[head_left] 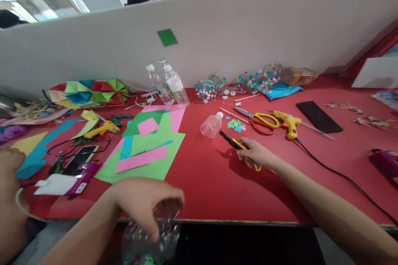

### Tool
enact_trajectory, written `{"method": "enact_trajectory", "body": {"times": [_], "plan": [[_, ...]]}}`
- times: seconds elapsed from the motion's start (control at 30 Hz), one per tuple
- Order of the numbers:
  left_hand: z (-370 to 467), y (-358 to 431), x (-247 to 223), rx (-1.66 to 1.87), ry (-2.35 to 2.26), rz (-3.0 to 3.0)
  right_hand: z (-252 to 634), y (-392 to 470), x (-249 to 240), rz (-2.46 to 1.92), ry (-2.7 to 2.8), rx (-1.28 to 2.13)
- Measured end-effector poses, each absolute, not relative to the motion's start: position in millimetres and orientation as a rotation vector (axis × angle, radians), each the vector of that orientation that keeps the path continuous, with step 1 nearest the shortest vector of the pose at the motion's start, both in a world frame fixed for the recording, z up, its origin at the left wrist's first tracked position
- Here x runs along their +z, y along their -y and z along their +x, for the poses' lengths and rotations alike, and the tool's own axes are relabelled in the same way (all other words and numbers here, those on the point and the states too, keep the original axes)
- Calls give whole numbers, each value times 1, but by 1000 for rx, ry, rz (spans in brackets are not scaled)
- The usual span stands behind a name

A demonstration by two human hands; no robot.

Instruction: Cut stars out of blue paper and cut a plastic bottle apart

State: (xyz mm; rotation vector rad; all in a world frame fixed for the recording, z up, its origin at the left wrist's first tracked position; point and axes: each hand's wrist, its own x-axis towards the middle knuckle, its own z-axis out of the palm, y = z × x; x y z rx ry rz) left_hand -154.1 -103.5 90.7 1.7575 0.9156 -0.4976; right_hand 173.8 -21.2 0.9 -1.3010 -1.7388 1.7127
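Utility knife [231, 140]: above red worktop [199, 186], long axis slanting, dark front end pointing away and left, just beside capped bottle top [212, 127].
Right hand [255, 153]: fingers closed round knife handle.
Left hand [143, 196]: fingers part-curled, closed on clear plastic bottle [149, 240].
Bottle: at worktop's near edge, body reaching below; blurred contents, probably colored stars.
Beyond right hand: scissors [257, 121], yellow glue gun [290, 125].

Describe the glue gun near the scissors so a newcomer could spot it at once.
On the red table, look beyond the right hand. Between the scissors and the black phone lies a yellow glue gun trailing a black cord. The other yellow glue gun lies left of the coloured papers.
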Motion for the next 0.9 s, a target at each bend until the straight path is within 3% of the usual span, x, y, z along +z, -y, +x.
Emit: {"method": "enact_trajectory", "body": {"times": [0.1,0.23,0.4,0.67,0.9], "plan": [[-164,127,93,-434,-1021,1710,172,22,-2,-1275,1756,1710],[-159,108,75,147,-1375,1674,169,23,-6,-1266,1779,1656],[-114,24,28,909,-1673,1817,172,24,-7,-1263,1817,1454],[-55,-19,-13,987,-1863,1970,177,13,-10,-1405,1773,1215],[-74,-13,-28,1404,-1822,1666,201,-9,5,-1647,1869,798]]}}
